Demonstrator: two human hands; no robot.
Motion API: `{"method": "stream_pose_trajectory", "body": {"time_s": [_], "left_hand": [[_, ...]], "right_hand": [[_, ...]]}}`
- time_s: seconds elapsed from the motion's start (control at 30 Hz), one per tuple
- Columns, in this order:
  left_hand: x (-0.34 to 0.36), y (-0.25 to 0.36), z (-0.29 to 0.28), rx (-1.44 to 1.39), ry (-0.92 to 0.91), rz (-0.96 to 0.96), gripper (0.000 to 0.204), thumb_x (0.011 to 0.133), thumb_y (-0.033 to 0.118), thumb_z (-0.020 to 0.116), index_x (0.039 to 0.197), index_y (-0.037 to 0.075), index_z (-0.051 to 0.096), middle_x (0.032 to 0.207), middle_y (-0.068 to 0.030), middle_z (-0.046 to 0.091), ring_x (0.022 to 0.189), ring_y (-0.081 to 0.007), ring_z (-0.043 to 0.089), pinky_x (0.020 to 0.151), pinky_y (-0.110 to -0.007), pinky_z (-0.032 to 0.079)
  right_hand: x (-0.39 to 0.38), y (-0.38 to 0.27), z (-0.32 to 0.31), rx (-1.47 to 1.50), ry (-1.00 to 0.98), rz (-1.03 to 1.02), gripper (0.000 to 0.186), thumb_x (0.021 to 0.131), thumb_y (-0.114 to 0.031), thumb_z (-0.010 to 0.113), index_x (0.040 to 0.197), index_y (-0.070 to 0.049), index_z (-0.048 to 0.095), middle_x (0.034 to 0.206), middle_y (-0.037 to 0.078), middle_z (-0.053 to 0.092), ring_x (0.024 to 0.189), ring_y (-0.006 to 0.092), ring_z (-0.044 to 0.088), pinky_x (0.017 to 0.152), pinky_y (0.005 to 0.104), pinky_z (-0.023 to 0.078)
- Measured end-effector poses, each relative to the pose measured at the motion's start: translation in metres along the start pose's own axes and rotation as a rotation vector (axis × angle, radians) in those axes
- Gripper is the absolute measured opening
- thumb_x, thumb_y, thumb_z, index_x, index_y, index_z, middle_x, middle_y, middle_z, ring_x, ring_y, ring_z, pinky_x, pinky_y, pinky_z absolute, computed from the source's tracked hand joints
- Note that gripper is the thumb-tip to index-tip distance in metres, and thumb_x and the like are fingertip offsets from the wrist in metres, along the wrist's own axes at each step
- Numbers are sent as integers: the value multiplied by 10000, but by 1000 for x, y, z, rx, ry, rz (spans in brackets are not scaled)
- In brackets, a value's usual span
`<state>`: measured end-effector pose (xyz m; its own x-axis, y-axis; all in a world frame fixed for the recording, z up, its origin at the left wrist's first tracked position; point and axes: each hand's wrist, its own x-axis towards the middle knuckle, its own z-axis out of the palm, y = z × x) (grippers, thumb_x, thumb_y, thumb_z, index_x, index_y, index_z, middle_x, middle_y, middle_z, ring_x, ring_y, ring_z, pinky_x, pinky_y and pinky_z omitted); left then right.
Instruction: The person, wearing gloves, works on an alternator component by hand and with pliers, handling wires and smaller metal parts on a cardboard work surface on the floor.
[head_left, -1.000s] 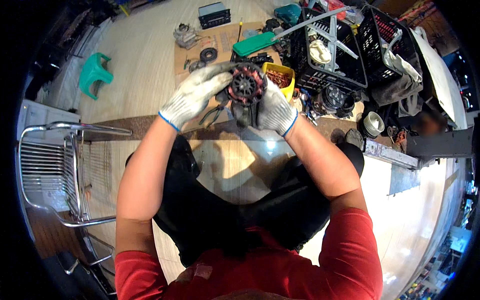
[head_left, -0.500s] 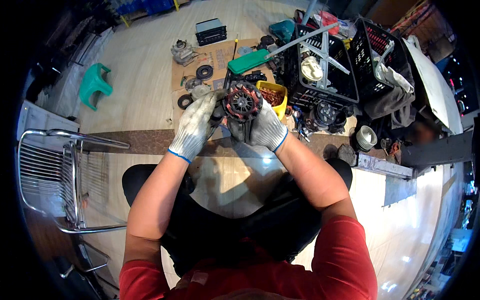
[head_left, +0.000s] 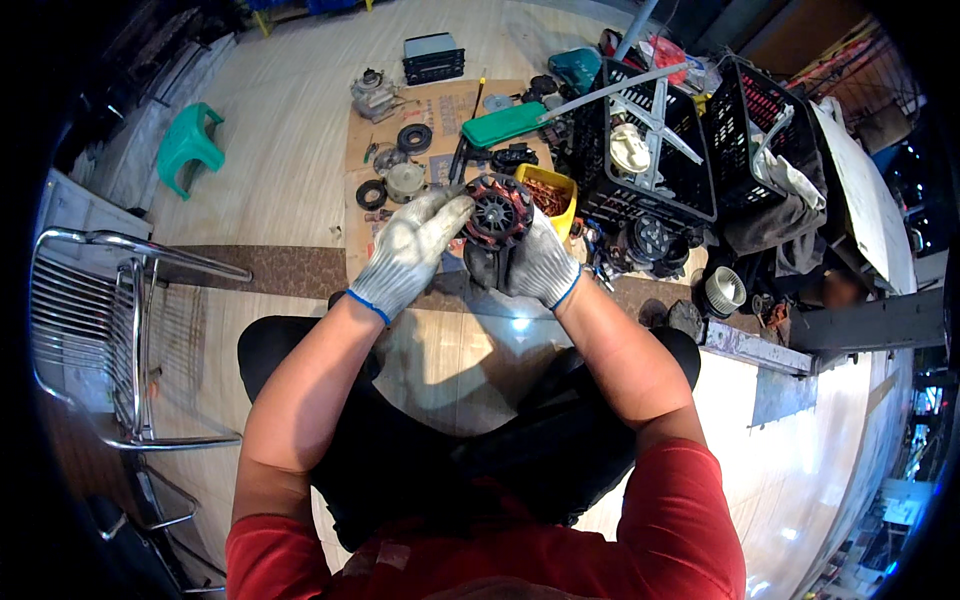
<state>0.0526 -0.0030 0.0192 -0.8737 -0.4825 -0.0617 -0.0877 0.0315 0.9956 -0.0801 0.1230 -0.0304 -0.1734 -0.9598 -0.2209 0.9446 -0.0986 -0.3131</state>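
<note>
My left hand, in a white knit glove with a blue cuff, has its curled fingers at the left side of a round motor-like part with a black fan and copper windings. My right hand, gloved likewise, grips the part's right side, its fingers largely hidden behind it. A darker lower section of the part hangs between my hands. Just behind is a yellow container of copper-coloured pieces, beside cardboard with rings, metal housings and tools. A green flat case lies farther back.
Two black crates with white parts stand at right, near a white fan wheel and a metal beam. A steel chair and green stool are at left. A car-stereo-like unit is at the back.
The round part and my hands sit somewhat lower in the picture, as does the background. My left hand has turned more upright along the part's left side.
</note>
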Motion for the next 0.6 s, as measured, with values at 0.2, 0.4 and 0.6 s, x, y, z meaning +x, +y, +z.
{"method": "stream_pose_trajectory", "body": {"time_s": [0.2,0.4,0.6], "left_hand": [[5,-18,-11,243,23,189,436,1026,328,577,1273,-26,637,1198,-177,691,1129,-224,643,989,-322,483],[13,-44,-22,302,10,318,446,1034,341,556,1276,-24,636,1223,-192,678,1152,-250,641,1005,-332,481],[6,-21,-14,126,1,34,460,1030,360,553,1264,-26,639,1196,-202,681,1124,-249,648,980,-335,487]], "right_hand": [[4,3,-9,-99,19,0,430,1081,-443,377,1232,-144,646,1110,52,716,954,194,703,819,367,609],[6,7,-16,-59,-108,-25,372,1082,-382,411,1269,-142,625,1181,52,694,1040,190,696,904,376,605],[-3,10,-1,-20,19,-1,357,1067,-407,437,1181,-161,668,1058,30,723,924,184,700,816,351,605]]}}
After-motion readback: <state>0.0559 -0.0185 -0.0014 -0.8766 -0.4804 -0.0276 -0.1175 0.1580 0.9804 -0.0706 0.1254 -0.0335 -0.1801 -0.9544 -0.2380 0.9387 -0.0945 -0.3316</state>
